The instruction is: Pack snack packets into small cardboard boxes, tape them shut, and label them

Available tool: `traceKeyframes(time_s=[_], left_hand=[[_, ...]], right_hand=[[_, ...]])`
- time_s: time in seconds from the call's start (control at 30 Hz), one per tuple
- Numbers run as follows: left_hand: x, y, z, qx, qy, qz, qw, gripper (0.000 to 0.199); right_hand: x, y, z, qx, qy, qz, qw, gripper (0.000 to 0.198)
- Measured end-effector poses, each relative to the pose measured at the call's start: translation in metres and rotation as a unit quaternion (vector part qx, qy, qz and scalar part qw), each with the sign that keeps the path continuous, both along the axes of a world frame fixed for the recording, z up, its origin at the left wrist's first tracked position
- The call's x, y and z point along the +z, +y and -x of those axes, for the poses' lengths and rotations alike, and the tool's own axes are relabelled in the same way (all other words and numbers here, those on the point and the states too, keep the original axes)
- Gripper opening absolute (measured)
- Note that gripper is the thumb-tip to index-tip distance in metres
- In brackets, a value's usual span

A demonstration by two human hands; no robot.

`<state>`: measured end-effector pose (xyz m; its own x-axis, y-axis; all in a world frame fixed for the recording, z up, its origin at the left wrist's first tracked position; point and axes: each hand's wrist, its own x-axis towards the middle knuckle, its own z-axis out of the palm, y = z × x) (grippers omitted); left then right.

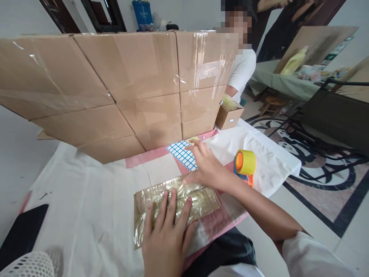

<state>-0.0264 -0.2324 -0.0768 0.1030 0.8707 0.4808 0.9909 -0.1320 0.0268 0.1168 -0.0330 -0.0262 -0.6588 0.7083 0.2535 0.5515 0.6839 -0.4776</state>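
Observation:
A flat cardboard piece [201, 204] covered in shiny, wrinkled clear tape lies on the cloth-covered table. My left hand [167, 227] rests flat on its near side, fingers spread. Over its far edge is my right hand [206, 165], fingers apart and holding nothing that I can see; its fingertips reach a sheet of blue-bordered white labels [181, 154] and partly cover it. Whether those fingertips touch the sheet I cannot tell. To the right of my right forearm, a yellow tape roll [247, 162] sits on a blue and orange tape dispenser [250, 180].
Stacked, taped cardboard boxes [150, 73] form a wall along the table's far side. A small open box [230, 115] stands at its right end, by a person in a white sleeve [243, 69]. A black flat object [24, 231] and a white perforated basket [27, 265] lie at left.

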Motion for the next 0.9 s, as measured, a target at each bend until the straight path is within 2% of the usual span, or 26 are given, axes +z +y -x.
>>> traceKeyframes(time_s=[0.03, 0.1, 0.2, 0.27, 0.4, 0.53, 0.7, 0.9], left_hand=[[0.001, 0.000, 0.000, 0.000, 0.001, -0.002, 1.000, 0.045], [0.002, -0.002, 0.000, -0.002, -0.001, -0.012, 1.000, 0.045], [0.002, -0.003, 0.001, -0.017, -0.008, -0.030, 0.999, 0.042], [0.002, -0.003, 0.004, -0.032, -0.009, -0.041, 0.999, 0.040], [0.003, -0.003, 0.018, -0.053, 0.000, -0.045, 0.998, 0.038], [0.006, -0.004, 0.037, -0.074, 0.029, -0.046, 0.996, 0.040], [0.007, -0.003, 0.051, -0.059, 0.048, -0.065, 0.995, 0.041], [0.002, -0.003, 0.053, -0.052, 0.026, -0.069, 0.996, 0.048]], right_hand=[[-0.002, 0.014, -0.001, -0.070, 0.002, -0.027, 0.997, 0.063], [-0.008, 0.044, -0.004, -0.185, -0.017, -0.044, 0.982, 0.050], [-0.022, 0.081, -0.005, -0.256, -0.090, 0.029, 0.962, 0.030], [-0.036, 0.092, -0.004, -0.266, -0.127, 0.075, 0.953, 0.032], [-0.066, 0.091, -0.003, -0.299, -0.159, 0.114, 0.934, 0.044], [-0.082, 0.090, -0.022, -0.335, -0.175, 0.138, 0.916, 0.041], [-0.081, 0.108, -0.045, -0.320, -0.182, 0.154, 0.917, 0.039], [-0.058, 0.155, -0.034, -0.248, -0.208, 0.152, 0.934, 0.035]])
